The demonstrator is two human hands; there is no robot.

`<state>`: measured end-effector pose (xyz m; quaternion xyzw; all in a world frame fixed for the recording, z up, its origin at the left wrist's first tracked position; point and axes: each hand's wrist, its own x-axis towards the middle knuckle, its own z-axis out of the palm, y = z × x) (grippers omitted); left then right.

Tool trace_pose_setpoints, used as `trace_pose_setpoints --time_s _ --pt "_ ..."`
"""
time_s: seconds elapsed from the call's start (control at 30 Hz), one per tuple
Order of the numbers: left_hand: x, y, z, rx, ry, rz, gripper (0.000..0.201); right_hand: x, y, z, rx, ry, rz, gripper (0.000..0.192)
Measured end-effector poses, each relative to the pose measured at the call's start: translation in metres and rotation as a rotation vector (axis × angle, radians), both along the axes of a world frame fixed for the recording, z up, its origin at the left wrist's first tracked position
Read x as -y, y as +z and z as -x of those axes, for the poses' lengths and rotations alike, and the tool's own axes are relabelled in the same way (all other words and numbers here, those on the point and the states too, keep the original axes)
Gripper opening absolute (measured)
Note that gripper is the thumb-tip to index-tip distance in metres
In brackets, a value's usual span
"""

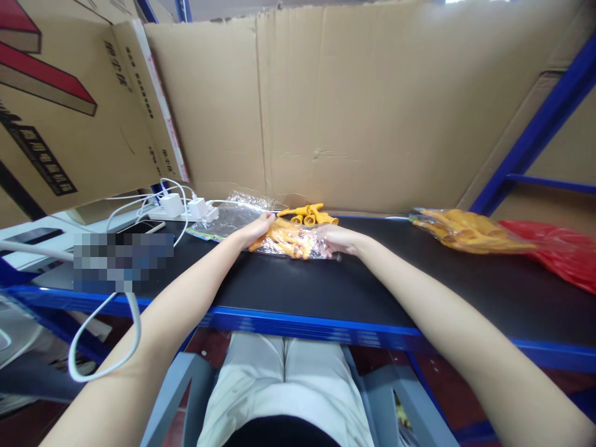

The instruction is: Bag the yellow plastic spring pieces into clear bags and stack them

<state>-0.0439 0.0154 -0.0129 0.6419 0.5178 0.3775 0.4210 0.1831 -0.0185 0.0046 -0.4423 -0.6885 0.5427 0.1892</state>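
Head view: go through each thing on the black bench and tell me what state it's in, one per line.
Clear bag of orange parts: lying flat, held at both ends.
Left hand: gripping the bag's left end.
Right hand: gripping the bag's right end.
Loose orange parts: unbagged, behind the held bag.
Second bag of orange parts: lying filled, untouched, at right.
Red bag: crumpled, beside it.
White chargers: plugged in, cables attached.

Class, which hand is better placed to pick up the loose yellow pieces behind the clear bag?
Probably the right hand: the loose yellow pieces lie just beyond it, while the left hand grips the bag.

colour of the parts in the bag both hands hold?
Orange-yellow parts, inside a clear bag; head view.
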Motion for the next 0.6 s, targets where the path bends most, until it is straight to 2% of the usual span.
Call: trace_pose_setpoints --time_s 0.17,0.3,0.37,0.5,0.6 --pt "-0.002 -0.002 0.001 -0.174 0.032 -0.080 0.040 0.003 0.006 -0.001 0.171 -0.024 -0.063 0.012" --pt "-0.006 -0.005 0.002 -0.266 0.055 -0.204 0.043 0.001 0.008 -0.007 0.358 -0.064 -0.272 0.012" --pt "-0.008 -0.005 0.003 -0.277 0.052 -0.238 0.043 -0.001 0.009 -0.011 0.524 -0.094 -0.409 0.010" --pt "-0.009 0.001 0.005 -0.302 -0.050 -0.273 0.033 -0.003 0.014 -0.019 0.913 -0.179 -0.701 0.009" --pt "-0.008 0.005 0.006 -0.252 -0.138 -0.211 0.022 -0.003 0.021 -0.025 1.050 -0.226 -0.741 0.012"
